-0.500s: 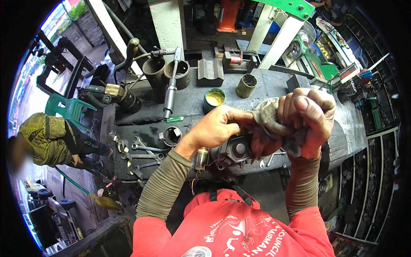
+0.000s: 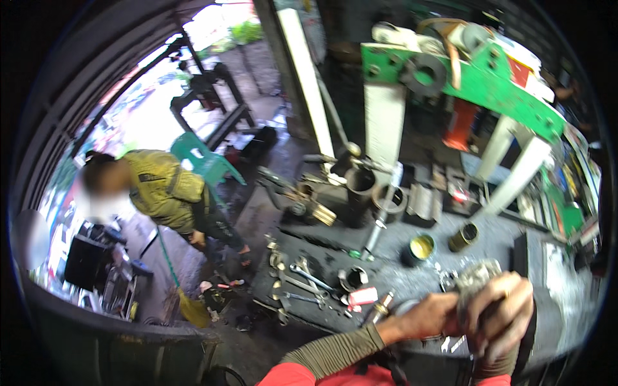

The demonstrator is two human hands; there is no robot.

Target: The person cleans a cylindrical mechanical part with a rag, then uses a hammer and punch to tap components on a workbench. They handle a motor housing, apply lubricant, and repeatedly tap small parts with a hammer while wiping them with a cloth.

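Both my hands meet at the lower right, above the dark workbench (image 2: 393,270). My right hand (image 2: 501,315) is closed around a dirty grey rag (image 2: 474,275) bunched over something I cannot make out. My left hand (image 2: 426,318) presses against the same bundle from the left, and its fingertips are hidden behind the rag and my right hand. Just below my left hand, a small brass-tipped part (image 2: 382,305) and a red-and-white tag (image 2: 362,296) lie on the bench.
Several wrenches (image 2: 301,278) lie on the bench's left end. An open tin of yellow grease (image 2: 420,248), a brass-coloured can (image 2: 463,237) and dark steel sleeves (image 2: 359,188) stand further back. A green press frame (image 2: 496,80) rises behind. A person in an olive jacket (image 2: 168,190) bends over near a green chair (image 2: 201,161).
The view has swung left and lifted, so my hands now sit at the lower right. They still hold the rag bundle together. The person at the left now shows more fully.
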